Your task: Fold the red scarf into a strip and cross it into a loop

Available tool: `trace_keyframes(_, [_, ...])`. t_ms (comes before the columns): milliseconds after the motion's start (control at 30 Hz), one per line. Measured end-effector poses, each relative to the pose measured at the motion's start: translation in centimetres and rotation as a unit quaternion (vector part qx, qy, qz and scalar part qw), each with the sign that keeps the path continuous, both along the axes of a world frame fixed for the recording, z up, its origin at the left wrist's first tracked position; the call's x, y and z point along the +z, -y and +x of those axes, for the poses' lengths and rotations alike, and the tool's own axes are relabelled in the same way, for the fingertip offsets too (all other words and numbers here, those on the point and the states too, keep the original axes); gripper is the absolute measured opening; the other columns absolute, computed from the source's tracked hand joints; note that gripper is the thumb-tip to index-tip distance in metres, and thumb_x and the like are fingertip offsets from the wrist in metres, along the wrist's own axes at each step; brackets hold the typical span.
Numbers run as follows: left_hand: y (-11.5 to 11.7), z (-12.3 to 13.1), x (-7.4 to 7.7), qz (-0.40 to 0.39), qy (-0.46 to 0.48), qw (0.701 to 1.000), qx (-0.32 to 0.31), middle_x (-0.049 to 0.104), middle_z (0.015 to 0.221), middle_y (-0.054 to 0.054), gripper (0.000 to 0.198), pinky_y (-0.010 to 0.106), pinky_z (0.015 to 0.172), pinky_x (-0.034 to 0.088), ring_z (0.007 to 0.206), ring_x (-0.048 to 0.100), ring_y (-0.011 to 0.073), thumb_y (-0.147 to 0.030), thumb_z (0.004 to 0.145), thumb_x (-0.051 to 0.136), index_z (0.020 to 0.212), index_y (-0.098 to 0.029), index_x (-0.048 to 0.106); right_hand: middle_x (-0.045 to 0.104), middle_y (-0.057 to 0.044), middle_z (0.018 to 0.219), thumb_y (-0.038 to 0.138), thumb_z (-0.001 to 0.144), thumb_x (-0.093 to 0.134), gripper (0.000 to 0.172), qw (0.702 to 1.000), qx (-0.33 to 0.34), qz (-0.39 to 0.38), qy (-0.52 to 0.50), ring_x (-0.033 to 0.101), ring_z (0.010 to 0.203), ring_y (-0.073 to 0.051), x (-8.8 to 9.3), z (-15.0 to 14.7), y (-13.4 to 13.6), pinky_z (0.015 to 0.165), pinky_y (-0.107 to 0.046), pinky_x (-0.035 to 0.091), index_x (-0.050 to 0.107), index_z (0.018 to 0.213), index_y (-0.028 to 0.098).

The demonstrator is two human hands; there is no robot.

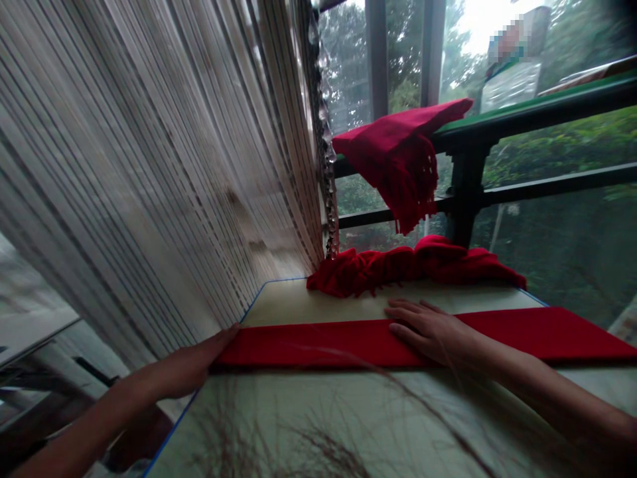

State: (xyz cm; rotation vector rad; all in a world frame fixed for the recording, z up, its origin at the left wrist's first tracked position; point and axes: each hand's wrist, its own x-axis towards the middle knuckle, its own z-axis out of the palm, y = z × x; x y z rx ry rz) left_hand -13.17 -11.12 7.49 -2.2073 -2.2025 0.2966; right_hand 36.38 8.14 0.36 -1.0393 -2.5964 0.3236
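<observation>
A long red scarf (318, 345), folded into a flat strip, lies across the pale tabletop (298, 418). My left hand (199, 358) rests against the strip's left end at the table's edge, its fingers stretched out; their undersides are hidden. Flat on the middle of the strip, my right hand (438, 328) has its fingers spread, the tips reaching past the far edge of the cloth. Beyond it, a crumpled red scarf (418, 265) with fringes is heaped along the back of the table.
Another fringed red scarf (393, 146) hangs over the dark green railing (537, 113) before the window. At left, a string curtain (174, 153) falls beside the table. Strands of hair (328, 445) cross the lower view. A plastic-wrapped item (512, 86) sits beyond the railing.
</observation>
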Motion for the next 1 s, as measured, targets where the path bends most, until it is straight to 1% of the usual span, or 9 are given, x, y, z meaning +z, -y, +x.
trace_keyframes(67, [0.1,-1.7,2.3,-0.057,0.037,0.997,0.043,0.047,0.156,0.006,0.078,0.039,0.118,0.041,0.142,0.05,0.0251,-0.022,0.084,0.047,0.161,-0.02,0.034,0.051,-0.017,0.155,0.056,0.104,0.032,0.063,1.0,-0.001,-0.002,0.005,0.042,0.147,-0.035,0.1,0.0,0.0,0.121,-0.061,0.028,0.059,0.144,0.016])
trace_keyframes(133, [-0.5,-2.7,4.5,-0.059,0.041,0.994,0.08,0.051,0.154,0.006,0.072,0.043,0.12,0.038,0.143,0.05,0.028,-0.026,0.084,0.049,0.156,-0.019,0.045,0.05,-0.017,0.156,0.055,0.104,0.033,0.062,1.0,0.001,-0.002,0.004,0.043,0.147,-0.035,0.1,0.0,0.0,0.122,-0.061,0.027,0.059,0.144,0.017])
trace_keyframes(233, [-2.6,-0.6,5.6,0.037,0.072,0.996,0.036,0.055,0.152,0.007,0.06,0.041,0.121,0.037,0.142,0.051,0.0267,-0.041,0.096,0.04,0.148,-0.016,0.056,0.052,-0.017,0.155,0.055,0.104,0.035,0.06,1.0,0.004,0.0,-0.005,0.044,0.146,-0.035,-0.1,0.1,-0.1,0.121,-0.06,0.029,0.06,0.143,0.018])
trace_keyframes(333, [-5.1,5.3,3.2,0.078,0.106,0.991,0.012,0.045,0.16,0.008,0.066,0.038,0.124,0.032,0.147,0.045,0.0224,-0.048,0.105,0.021,0.155,-0.013,0.044,0.052,-0.018,0.154,0.054,0.104,0.036,0.059,1.0,0.005,0.0,-0.007,0.045,0.145,-0.035,0.0,0.1,-0.1,0.12,-0.06,0.031,0.061,0.142,0.018])
trace_keyframes(400, [-6.2,9.1,0.5,0.069,0.112,0.991,0.011,0.035,0.165,0.009,0.068,0.046,0.127,0.024,0.154,0.03,0.0261,-0.052,0.105,0.022,0.159,-0.014,0.037,0.051,-0.019,0.155,0.054,0.104,0.036,0.059,1.0,0.003,-0.006,-0.001,0.044,0.146,-0.034,0.3,0.1,0.1,0.121,-0.059,0.03,0.06,0.143,0.016])
trace_keyframes(467, [-6.5,11.6,-1.8,0.059,0.117,0.991,0.014,0.032,0.166,0.008,0.065,0.057,0.126,0.02,0.157,0.022,0.0314,-0.055,0.105,0.025,0.16,-0.02,0.036,0.049,-0.019,0.156,0.053,0.104,0.035,0.06,1.0,0.003,-0.014,0.009,0.041,0.148,-0.033,0.9,0.1,0.4,0.122,-0.058,0.028,0.058,0.144,0.015])
trace_keyframes(533, [-6.3,12.5,-3.3,0.055,0.111,0.992,0.024,0.028,0.167,0.006,0.062,0.063,0.124,0.017,0.157,0.018,0.0332,-0.055,0.106,0.024,0.161,-0.026,0.033,0.049,-0.018,0.157,0.052,0.105,0.034,0.06,1.0,0.005,-0.02,0.017,0.039,0.149,-0.031,1.5,0.1,0.8,0.123,-0.057,0.027,0.057,0.146,0.015])
trace_keyframes(767, [-5.4,10.7,-3.4,0.025,0.102,0.994,0.036,0.02,0.17,0.002,0.06,0.061,0.124,0.017,0.158,0.017,0.0304,-0.053,0.107,0.019,0.163,-0.031,0.02,0.037,-0.017,0.164,0.053,0.106,0.029,0.063,0.999,0.004,-0.041,0.028,0.027,0.155,-0.029,2.9,-0.2,2.3,0.125,-0.058,0.017,0.047,0.154,0.016])
trace_keyframes(1000, [-4.4,4.9,-4.6,0.065,0.098,0.993,0.026,0.028,0.168,-0.001,0.057,0.054,0.125,0.021,0.156,0.027,0.0266,-0.046,0.108,0.017,0.162,-0.031,0.025,0.038,-0.019,0.162,0.052,0.106,0.035,0.062,0.999,0.026,-0.04,0.002,0.026,0.155,-0.032,3.0,-0.6,2.9,0.125,-0.061,0.015,0.047,0.154,0.015])
